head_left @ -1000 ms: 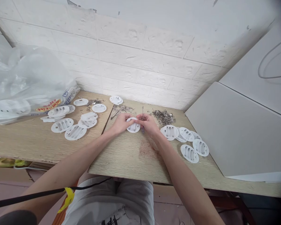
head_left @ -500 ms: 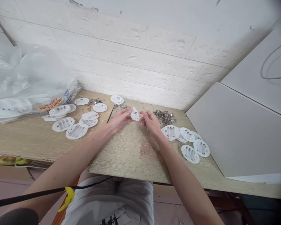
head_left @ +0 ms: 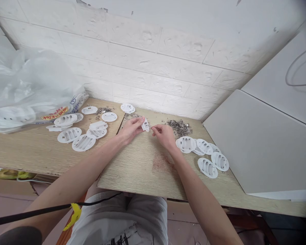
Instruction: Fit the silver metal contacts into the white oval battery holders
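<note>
My left hand (head_left: 133, 130) is closed on a white round plastic battery holder (head_left: 145, 125), which it holds tilted above the wooden table. Just right of that piece, my right hand (head_left: 163, 134) is pinched, thumb against forefinger. Something tiny shows at its fingertips, too small to name. Behind the right hand lies a heap of small metal clips (head_left: 180, 128). A smaller scatter of metal bits (head_left: 132, 116) lies behind my left hand, partly hidden by it.
Several white discs (head_left: 83, 143) lie on the left part of the table, near a big clear plastic bag (head_left: 38, 85). More discs with metal bits in them (head_left: 208, 167) lie at right, beside a grey-white panel (head_left: 265, 146). A black cable (head_left: 40, 211) crosses my lap.
The piece in my left hand has turned, so its slotted side shows more. My right hand's fingers have closed into a pinch beside it.
</note>
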`<state>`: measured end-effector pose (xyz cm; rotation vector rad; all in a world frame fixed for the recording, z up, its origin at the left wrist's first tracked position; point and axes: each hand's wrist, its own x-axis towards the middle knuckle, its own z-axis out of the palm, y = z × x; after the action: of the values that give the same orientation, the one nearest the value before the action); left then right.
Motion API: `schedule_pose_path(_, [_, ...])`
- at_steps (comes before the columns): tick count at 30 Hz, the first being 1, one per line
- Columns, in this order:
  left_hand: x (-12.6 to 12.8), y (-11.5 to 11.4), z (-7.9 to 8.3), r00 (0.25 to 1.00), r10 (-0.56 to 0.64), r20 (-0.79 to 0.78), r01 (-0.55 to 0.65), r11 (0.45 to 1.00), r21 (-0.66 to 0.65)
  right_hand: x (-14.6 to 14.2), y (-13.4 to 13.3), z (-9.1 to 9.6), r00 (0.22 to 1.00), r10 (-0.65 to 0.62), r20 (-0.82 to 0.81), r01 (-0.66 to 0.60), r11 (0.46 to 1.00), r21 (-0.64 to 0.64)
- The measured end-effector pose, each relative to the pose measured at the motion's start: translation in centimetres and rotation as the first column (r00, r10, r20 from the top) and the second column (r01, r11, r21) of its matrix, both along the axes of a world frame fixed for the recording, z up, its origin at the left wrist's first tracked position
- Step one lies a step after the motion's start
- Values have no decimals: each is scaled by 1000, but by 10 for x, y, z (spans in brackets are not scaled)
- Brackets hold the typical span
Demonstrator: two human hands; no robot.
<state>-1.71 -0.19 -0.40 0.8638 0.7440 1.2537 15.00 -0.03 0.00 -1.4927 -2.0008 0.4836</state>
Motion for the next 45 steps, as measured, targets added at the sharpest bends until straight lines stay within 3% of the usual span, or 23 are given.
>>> schedule_pose_path(6, [1, 0, -3, 997, 28, -77, -27, 999, 20, -3, -5, 2, 984, -50, 169, 44, 998, 40])
schedule_pose_path(13, [4, 0, -8, 980, 91, -177, -88, 996, 21, -11, -14, 7, 895, -140, 424, 102, 989, 109])
schedule_pose_path(18, [5, -2, -6, 977, 75, -198, -72, 997, 21, -14, -17, 7, 872, -149, 466, 97, 986, 133])
schedule_pose_path(22, [6, -3, -4, 977, 41, -207, -29, 998, 63, -12, -14, 6, 929, -117, 350, 79, 989, 123])
schedule_pose_path(25, [4, 0, -5, 976, 37, -215, -8, 991, 135, -4, -7, 6, 998, -7, 58, 7, 1000, 1])
schedule_pose_path(28, [2, 3, -7, 970, 65, -235, -25, 986, 168, 5, -2, 8, 960, 48, -276, -100, 978, -181])
schedule_pose_path(30, [2, 4, -7, 971, 62, -230, -25, 987, 161, 7, 0, 8, 925, 8, -380, -107, 965, -240])
schedule_pose_path(36, [6, -4, -1, 980, -61, -192, 83, 991, 108, 1, 0, 1, 883, -37, -469, -83, 969, -234])
schedule_pose_path(42, [2, -1, -11, 932, 57, -358, 18, 979, 201, -1, 6, -11, 865, 33, -501, -118, 983, -139])
schedule_pose_path(45, [-1, 5, -18, 864, 138, -485, 10, 957, 289, -6, 7, -15, 878, 84, -472, -156, 981, -116])
